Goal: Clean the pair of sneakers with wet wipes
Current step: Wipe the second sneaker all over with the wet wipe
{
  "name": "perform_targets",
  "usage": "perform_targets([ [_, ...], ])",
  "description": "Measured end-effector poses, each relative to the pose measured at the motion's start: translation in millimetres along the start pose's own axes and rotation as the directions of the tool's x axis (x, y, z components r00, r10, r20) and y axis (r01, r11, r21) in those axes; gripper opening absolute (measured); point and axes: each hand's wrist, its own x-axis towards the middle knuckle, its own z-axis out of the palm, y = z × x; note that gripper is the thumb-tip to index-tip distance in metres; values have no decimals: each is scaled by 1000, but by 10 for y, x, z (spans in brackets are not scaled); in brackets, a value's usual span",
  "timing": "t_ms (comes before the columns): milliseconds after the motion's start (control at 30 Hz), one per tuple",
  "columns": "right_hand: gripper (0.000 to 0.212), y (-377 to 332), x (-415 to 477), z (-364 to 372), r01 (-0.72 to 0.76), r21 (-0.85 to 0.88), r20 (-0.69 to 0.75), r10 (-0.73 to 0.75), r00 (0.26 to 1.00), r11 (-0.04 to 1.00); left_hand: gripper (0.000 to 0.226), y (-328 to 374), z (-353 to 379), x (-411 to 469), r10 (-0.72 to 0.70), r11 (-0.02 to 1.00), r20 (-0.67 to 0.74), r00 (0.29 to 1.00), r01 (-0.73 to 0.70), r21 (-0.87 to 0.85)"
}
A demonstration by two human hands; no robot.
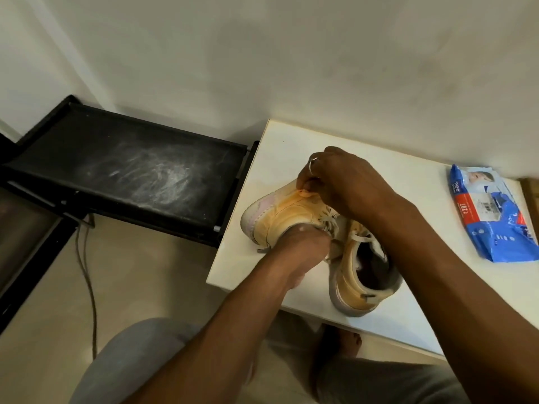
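Black and dust-smeared, a rack [131, 158] is standing just left of the white table [408, 176], with a cable [87, 272] trailing over the floor below it. A blue pack of wet wipes [490, 217] is lying flat near the table's right end, well apart from the shoes, and nothing is lying between it and them. A pale wall [291, 53] is closing off the far side. Bare tabletop is showing behind the shoes and to their right.

The held sneaker [280, 211] is tipping on its side near the table's left edge, toe pointing away and left, its yellowish upper streaked orange and its toe cap pinkish. The left hand [297, 243] is gripping it from the near side, fingers curled. The right hand [344, 179], wearing a ring [311, 164], is pinching an orange scrap [306, 193] against the upper; what it is cannot be told. The second sneaker [350, 284] is standing upright beside it, heel at the near edge.
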Motion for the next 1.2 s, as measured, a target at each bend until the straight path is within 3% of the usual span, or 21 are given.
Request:
perform_targets([
  [67,23,-89,0,43,57,24,19,-57,998,998,33,-26,-23,-81,59,997,10,998,-58,-53],
  [200,23,-181,2,93,169,-4,13,-169,986,986,38,37,8,-60,-70,997,18,997,71,-39],
  [267,20,-99,2,63,103,-21,-4,-103,995,994,38,53,-6,-57,-66,998,-48,997,65,-24],
  [433,19,131,-35,17,-49,-25,-65,47,997,998,24,0,-13,-42,-38,997,-23,999,36,-64],
  [667,22,-217,-19,131,154,-1,-16,-154,988,988,37,81,51,40,-121,993,-79,990,120,-8],
  [833,22,48,-47,18,-74,-68,-90,67,994,995,35,28,1,8,-55,998,-11,998,55,-37],
  [900,23,80,-49,28,-100,-87,-106,91,990,991,35,-2,-3,4,-39,999,-7,999,39,-2],
  [1000,24,-94,-23,96,-5,-46,-52,3,999,999,35,-4,18,49,-14,999,-36,999,16,35],
  [1100,23,-286,-19,146,143,18,-28,-142,989,990,37,19,43,50,25,980,33,999,-31,194],
  [1200,23,-271,-16,162,149,-12,-46,-150,988,989,37,53,33,45,-16,966,8,1000,14,260],
])
